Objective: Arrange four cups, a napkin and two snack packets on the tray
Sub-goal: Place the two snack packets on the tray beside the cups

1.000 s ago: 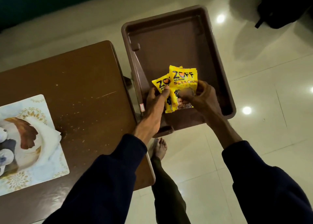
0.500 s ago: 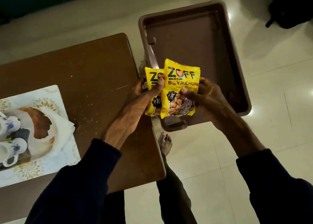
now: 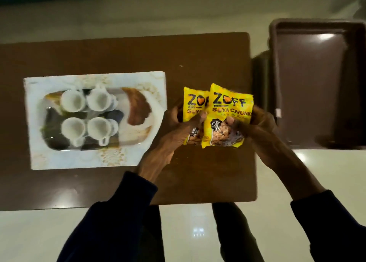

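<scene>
Both hands hold the two snack packets up over the right part of the table, so the step in hand looks like carrying them to the tray on the left. The left hand pinches the left packet with its thumb across the front, and the right hand grips the right packet, which overlaps the other's right edge. The packets are glossy yellow pouches, flat and crinkly, with dark lettering and a picture of brown chunks low on the front. The tray is a pale rectangle with a printed pattern and a shiny surface. On its left half stand four white cups in a two-by-two block, round-mouthed, smooth like glazed china, handles toward the right. Just right of them lies what seems to be the folded white napkin, soft-edged and blurred. The packets appear to be the last items outstanding. The next move calls for swinging them left and laying them flat on free tray surface, likely along the near or right edge, without knocking the cups. A dark brown plastic tub stands on the floor to the right of the table.
</scene>
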